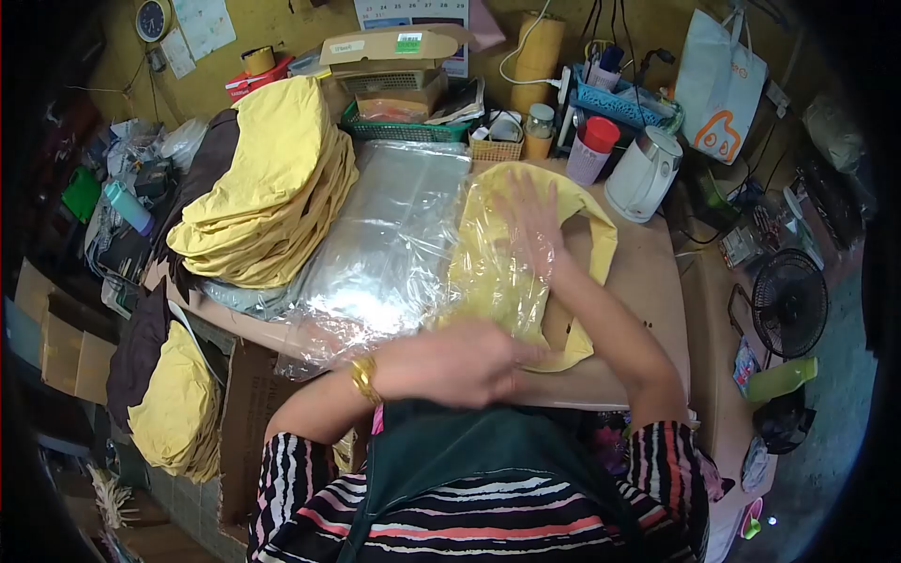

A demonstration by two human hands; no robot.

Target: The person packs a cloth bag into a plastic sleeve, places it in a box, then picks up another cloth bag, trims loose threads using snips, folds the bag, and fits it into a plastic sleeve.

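Observation:
A curved yellow cloth-like piece (589, 211) lies on the table, partly covered by clear plastic film (483, 253). My right hand (530, 220) rests on its upper part with the fingers spread. Film shines around these fingers; I cannot tell whether it passes over them. Low over the near end of the yellow piece is my left hand (460, 361), with a gold bracelet at the wrist. Motion smears its fingers, so any hold on the film or cloth is unclear. Beside the film lies a stack of clear plastic bags (394, 216).
A tall pile of yellow pieces (272, 188) stands at the table's left, with more yellow pieces (178, 413) below the edge. Along the back are a green basket (404, 129), a jar (540, 127) and a white kettle (646, 174). A black fan (790, 302) is at right.

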